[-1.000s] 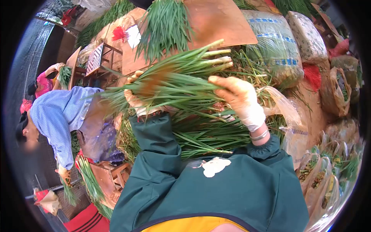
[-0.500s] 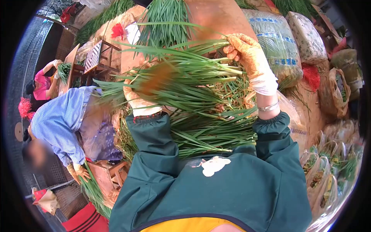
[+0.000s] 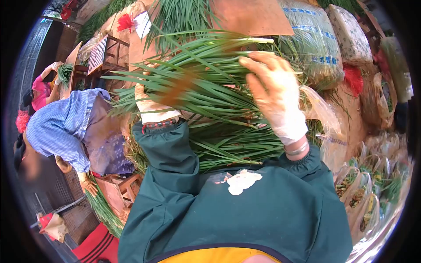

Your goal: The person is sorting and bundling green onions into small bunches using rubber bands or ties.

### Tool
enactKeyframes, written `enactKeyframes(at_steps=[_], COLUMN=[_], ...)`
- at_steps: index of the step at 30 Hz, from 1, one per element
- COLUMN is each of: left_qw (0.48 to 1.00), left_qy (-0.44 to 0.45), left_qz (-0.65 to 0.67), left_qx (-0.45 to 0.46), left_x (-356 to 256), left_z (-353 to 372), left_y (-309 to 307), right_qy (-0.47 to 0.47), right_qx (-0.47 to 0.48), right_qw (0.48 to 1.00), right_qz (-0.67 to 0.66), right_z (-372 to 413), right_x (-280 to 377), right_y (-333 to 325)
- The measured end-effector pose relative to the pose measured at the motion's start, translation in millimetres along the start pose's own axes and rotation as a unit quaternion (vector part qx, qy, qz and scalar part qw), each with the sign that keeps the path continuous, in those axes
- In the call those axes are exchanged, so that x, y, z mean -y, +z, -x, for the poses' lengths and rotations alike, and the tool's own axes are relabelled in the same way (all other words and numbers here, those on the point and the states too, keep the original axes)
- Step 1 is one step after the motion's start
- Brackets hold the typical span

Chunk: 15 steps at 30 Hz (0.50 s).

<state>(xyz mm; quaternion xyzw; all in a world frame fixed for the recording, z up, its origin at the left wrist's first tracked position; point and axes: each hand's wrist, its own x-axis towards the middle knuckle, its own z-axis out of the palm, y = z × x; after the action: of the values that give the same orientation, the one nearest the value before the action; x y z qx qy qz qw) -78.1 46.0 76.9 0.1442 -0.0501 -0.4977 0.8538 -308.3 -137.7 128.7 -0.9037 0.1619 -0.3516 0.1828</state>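
Observation:
A bunch of garlic chives (image 3: 206,90) lies across my left hand (image 3: 148,100), which is wrapped round the leaf side, its fingers partly covered by leaves. The stems point right. My right hand (image 3: 275,87), in a stained thin glove, is over the stem ends with its fingers stretched and apart, the palm turned down. One thick pale stalk (image 3: 258,40) sticks out beyond the top of the bunch. Below, closer to my body, more loose chives (image 3: 237,147) lie in a pile.
Another bundle of chives (image 3: 182,22) lies on the board (image 3: 250,17) at the top. A large wrapped bale (image 3: 313,48) stands upper right. Plastic bags with trimmings (image 3: 359,197) are lower right. A co-worker in a blue checked top (image 3: 66,122) bends at the left, another person in pink (image 3: 41,92) beyond.
My right hand has let go of the stems it pinched at the top and come down over the stem ends, fingers spreading. My left hand stays at the leaves.

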Motion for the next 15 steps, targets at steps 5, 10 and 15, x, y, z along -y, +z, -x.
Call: enactKeyframes(at_steps=[5,10,15], left_qw=[0.995,0.996,0.996], left_qy=[0.05,0.054,0.059], left_qz=[-0.004,-0.011,-0.014], left_qx=[-0.092,-0.072,-0.065], left_x=[5,-7,-5], left_z=[2,3,2], left_y=[7,-7,-8], right_qy=[-0.038,0.074,0.109], right_qx=[0.066,-0.117,-0.146], right_qw=[0.984,0.978,0.977], right_qz=[-0.16,-0.158,-0.108], right_z=[4,36,18], right_x=[19,10,18], right_y=[3,4,3])
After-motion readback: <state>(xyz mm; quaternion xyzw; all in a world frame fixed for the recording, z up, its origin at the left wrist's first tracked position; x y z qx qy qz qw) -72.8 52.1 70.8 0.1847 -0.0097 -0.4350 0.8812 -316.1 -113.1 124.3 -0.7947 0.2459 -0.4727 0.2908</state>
